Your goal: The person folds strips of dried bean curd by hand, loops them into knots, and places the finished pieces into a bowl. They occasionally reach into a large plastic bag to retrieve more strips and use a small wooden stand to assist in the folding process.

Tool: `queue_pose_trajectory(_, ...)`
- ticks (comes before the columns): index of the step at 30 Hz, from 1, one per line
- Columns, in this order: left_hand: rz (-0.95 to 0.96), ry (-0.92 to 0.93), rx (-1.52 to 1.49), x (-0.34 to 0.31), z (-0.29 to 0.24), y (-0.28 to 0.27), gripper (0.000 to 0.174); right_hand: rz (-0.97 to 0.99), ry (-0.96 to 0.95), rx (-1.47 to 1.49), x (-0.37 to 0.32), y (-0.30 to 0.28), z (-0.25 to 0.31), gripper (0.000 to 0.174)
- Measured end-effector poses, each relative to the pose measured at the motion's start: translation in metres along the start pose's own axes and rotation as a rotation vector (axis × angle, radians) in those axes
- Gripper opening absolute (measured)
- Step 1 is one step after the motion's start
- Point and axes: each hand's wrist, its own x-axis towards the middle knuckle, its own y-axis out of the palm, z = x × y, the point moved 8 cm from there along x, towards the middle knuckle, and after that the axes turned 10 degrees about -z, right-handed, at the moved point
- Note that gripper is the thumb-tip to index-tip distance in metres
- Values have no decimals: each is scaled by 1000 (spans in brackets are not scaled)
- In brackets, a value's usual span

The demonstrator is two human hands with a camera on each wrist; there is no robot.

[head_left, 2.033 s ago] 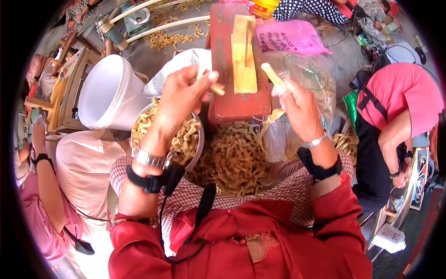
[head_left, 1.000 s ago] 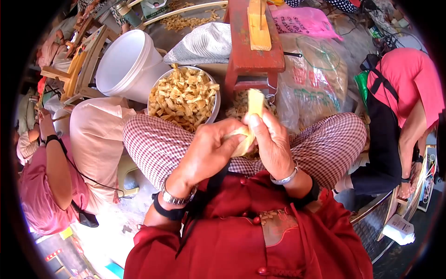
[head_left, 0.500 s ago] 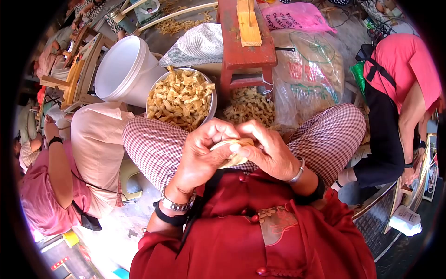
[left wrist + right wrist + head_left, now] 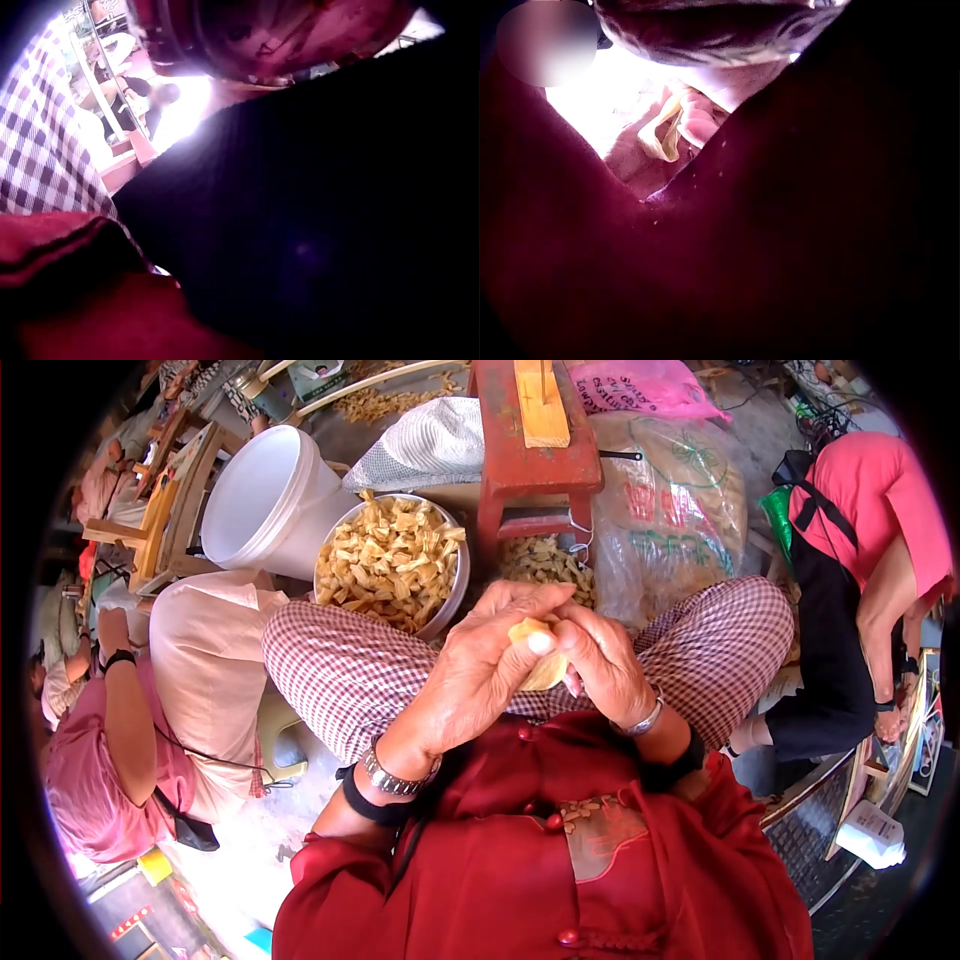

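In the head view, both hands meet over the lap around a pale yellow strip (image 4: 545, 672), folded into a small bundle. My left hand (image 4: 485, 665) pinches it with the thumb on top, its fingers curled behind. From the other side my right hand (image 4: 607, 663) grips the same strip, fingers bent against the left ones. A looped end of the yellow strip (image 4: 660, 139) hangs beside curled fingers (image 4: 697, 124) in the right wrist view. Dark cloth and a watch band fill most of the left wrist view, hiding the hand there.
Beyond the left knee stands a bowl (image 4: 462, 575) heaped with folded yellowish pieces, beside a white bucket (image 4: 265, 510). A red bench (image 4: 540, 475) bears a wooden block (image 4: 543, 420). More pieces (image 4: 548, 565) lie beneath it. Clear plastic bags (image 4: 670, 520) lie right of it; people sit on both sides.
The hands, apart near the bench two seconds ago with a pale piece in each, have come together over the lap. The strip, upright one second ago, is now folded smaller between the fingers.
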Motion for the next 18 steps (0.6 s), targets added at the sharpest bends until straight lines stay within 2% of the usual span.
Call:
queue_pose_trajectory(1, -45, 10, -26, 3, 1, -1, 36, -13, -5, -9, 1, 0, -1, 34)
queue_pose_trajectory(4, 8, -455, -402, -8, 32, 6, 49, -87, -84, 47, 2, -1, 6, 36)
queue_pose_trajectory(6, 1, -527, -675, -8, 28, 10, 51, -185, -105, -9, 2, -10, 1, 39)
queue_pose_trajectory(7, 23, -561, -765, -10, 28, 13, 52, -196, -71, 64, 2, -11, 0, 39)
queue_pose_trajectory(9, 112, -623, -916, -9, 31, 20, 53, -66, 65, 113, 2, -13, -9, 40)
queue_pose_trajectory(10, 81, -680, -955, -11, 34, 20, 53, -95, -3, 115, 1, -15, -8, 35)
queue_pose_trajectory(13, 29, -686, -1039, -10, 38, 12, 48, -238, -128, -4, -2, -40, -5, 27)
queue_pose_trajectory(16, 11, -640, -1130, -6, 41, -2, 46, -299, -30, -90, -8, -73, -13, 33)
queue_pose_trajectory(18, 21, -646, -1165, -4, 40, -2, 46, -279, -48, -164, -9, -73, -9, 30)
